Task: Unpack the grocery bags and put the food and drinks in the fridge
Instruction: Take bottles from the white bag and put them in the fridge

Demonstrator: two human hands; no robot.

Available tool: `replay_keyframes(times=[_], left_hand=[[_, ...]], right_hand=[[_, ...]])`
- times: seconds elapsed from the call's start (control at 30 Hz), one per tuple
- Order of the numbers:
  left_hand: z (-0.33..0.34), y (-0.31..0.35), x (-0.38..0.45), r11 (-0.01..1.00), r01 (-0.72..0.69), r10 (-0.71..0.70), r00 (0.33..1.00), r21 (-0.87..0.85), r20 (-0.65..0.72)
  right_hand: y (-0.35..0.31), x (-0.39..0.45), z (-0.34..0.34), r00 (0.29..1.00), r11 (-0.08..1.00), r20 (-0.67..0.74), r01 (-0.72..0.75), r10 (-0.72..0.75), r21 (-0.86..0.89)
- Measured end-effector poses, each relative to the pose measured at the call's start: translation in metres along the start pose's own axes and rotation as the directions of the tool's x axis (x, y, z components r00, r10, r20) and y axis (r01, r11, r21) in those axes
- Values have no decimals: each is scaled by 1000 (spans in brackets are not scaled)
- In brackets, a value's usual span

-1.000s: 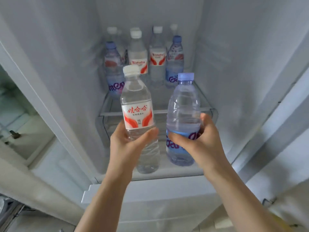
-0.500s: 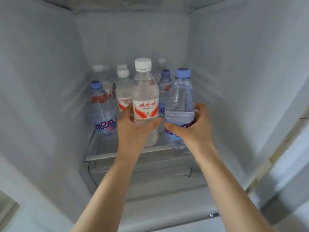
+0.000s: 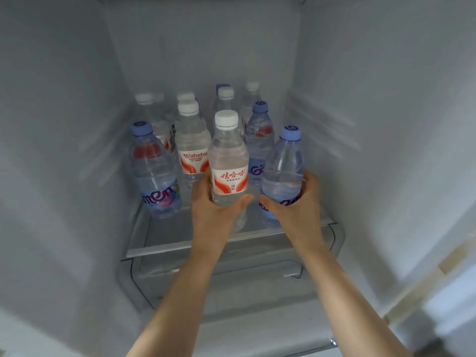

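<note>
Inside the fridge, the glass shelf already carries water bottles. Left hand grips a white-capped bottle, right hand a blue-capped bottle, both at the shelf front. Stocking step; next, stand them down and let go.

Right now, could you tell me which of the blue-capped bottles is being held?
The blue-capped bottle at front right, gripped by the right hand. The other blue-capped ones stand untouched on the shelf.

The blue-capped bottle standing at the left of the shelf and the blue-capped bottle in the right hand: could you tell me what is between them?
In the head view, the white-capped bottle gripped by the left hand.
</note>
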State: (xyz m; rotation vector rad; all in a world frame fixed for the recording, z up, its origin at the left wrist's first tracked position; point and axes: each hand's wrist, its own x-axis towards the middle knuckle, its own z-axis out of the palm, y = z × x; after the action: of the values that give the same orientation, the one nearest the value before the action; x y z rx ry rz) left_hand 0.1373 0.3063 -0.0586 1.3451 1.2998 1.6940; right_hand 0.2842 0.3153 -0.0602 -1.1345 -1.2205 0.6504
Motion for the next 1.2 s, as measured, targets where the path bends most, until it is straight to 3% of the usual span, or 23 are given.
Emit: replay_keyframes(times=[0.13, 0.37, 0.87, 1.2], left_hand=[[-2, -1, -6, 997, -31, 31, 999, 67, -7], [-15, -11, -24, 921, -39, 73, 995, 389, -73], [28, -31, -1, 856, -111, 203, 971, 505, -130], [48, -61, 34, 686, -68, 229, 965, 725, -126]], right_hand=[[1, -4, -2, 996, 998, 87, 5, 0, -56], [3, -11, -13, 993, 975, 113, 0, 26, -224], [19, 19, 11, 997, 975, 80, 16, 2, -222], [30, 38, 25, 998, 969, 65, 25, -10, -244]])
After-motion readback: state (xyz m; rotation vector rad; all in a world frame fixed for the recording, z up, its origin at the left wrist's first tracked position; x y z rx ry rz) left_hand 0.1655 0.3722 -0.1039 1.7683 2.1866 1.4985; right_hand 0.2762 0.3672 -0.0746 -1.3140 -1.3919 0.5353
